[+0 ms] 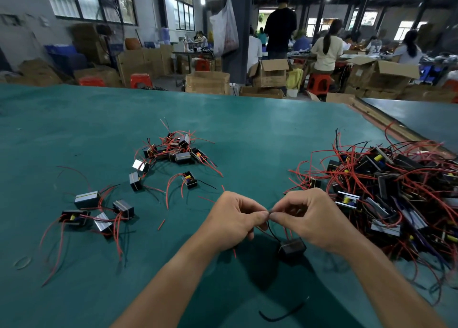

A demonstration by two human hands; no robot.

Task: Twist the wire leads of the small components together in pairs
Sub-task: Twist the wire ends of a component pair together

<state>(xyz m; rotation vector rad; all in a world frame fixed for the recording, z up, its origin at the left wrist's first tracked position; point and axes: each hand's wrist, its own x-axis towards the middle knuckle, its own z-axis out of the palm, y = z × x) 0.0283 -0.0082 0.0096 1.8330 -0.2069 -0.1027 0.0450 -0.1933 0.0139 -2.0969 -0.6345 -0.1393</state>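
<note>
Here we are over the green table [74,129], both hands up close in front of us. Our left hand [233,218] and right hand [309,216] meet fingertip to fingertip, each pinching the wire leads [269,213] narrowly between thumb and forefinger, other fingers curled in. From that pinch a thin black lead drops toward five o'clock to a small black component [292,249] just below the right hand; whether it hangs or rests on the table, we cannot tell. At three o'clock from the hands sits the big pile [396,191] of components tangled in red wire. At eleven o'clock, further up the table, lies a smaller cluster [173,149], and at nine o'clock a loose group [99,213] of four. A stray black wire [282,314] curls at six o'clock, near our forearms.
</note>
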